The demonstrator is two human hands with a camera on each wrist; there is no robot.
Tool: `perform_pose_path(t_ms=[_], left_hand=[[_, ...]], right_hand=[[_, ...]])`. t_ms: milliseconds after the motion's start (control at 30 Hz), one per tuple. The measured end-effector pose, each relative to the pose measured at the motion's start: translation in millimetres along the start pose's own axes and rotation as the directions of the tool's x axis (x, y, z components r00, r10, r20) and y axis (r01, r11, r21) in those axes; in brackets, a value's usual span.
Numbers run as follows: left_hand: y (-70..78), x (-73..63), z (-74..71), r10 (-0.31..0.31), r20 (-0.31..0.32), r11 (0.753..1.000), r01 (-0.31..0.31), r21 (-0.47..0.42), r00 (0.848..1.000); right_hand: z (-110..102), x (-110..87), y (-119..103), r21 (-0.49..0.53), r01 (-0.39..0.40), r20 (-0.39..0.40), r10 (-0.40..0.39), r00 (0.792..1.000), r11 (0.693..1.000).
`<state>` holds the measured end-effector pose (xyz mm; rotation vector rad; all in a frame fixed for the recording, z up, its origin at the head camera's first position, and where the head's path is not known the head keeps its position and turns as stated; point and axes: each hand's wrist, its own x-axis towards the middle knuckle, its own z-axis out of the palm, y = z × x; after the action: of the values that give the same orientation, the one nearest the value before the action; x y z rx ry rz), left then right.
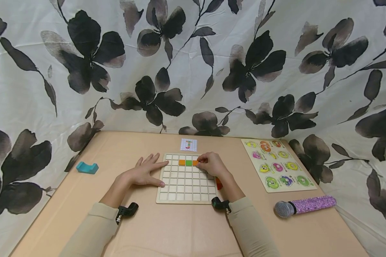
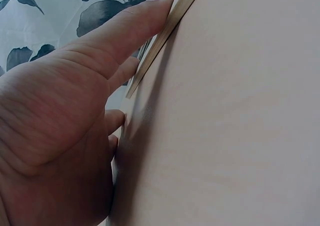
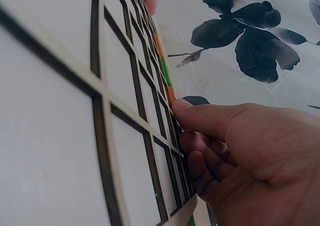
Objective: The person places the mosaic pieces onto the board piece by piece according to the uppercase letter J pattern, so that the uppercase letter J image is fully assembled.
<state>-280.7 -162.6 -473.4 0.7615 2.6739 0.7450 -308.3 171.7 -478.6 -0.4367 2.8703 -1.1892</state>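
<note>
A white grid board [image 1: 176, 195] with a pale wooden frame lies on the table. Near its top, an orange tile [image 1: 181, 162], a green tile [image 1: 188, 163] and another orange tile [image 1: 195, 163] sit side by side in one row. My right hand [image 1: 213, 165] has its fingers curled, thumb and fingertips at the right-hand orange tile [image 3: 172, 93]. My left hand [image 1: 144, 172] is spread at the board's left side, its index fingertip at the upper left corner and its thumb [image 2: 125, 33] along the frame. Red-orange pieces [image 1: 219, 184] lie beside the board, partly hidden by my right forearm.
A small card [image 1: 188, 145] with a coloured J on a grid lies behind the board. At right are a fruit picture sheet [image 1: 287, 165] and a purple glitter microphone [image 1: 304, 206]. A teal block [image 1: 87, 167] lies left. Floral cloth hangs behind the table.
</note>
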Motion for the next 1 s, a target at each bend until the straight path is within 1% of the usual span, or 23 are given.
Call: perform_pose_path(t_ms=[300,467,567,700,833,1000], left_hand=[[-1.1,0.8,0.0,-0.004,0.013,1.000,0.004,0.010,1.000],[-1.2,0.0,0.4,-0.003,0.009,1.000,0.003,0.008,1.000],[-1.5,-0.3,0.3,-0.003,0.008,1.000,0.003,0.006,1.000],[-1.6,0.1,0.3,-0.003,0.010,1.000,0.003,0.008,1.000],[-2.0,0.4,0.6,-0.001,0.009,1.000,0.001,0.011,1.000],[-2.4,-0.1,0.5,0.000,0.005,1.000,0.000,0.004,1.000]], right_hand=[[0,-0.2,-1,-0.001,0.002,-0.003,-0.002,1.000,1.000],[0,0.0,0,-0.007,0.006,0.004,-0.006,1.000,1.000],[-2,-0.3,0,0.012,0.010,0.010,-0.010,1.000,1.000],[-4,-0.7,-2,0.063,0.023,0.009,-0.024,1.000,0.998],[-7,-0.1,-4,0.090,0.052,-0.008,-0.051,0.999,0.995],[-13,-2.6,-12,0.111,0.055,-0.023,-0.052,0.998,0.992]])
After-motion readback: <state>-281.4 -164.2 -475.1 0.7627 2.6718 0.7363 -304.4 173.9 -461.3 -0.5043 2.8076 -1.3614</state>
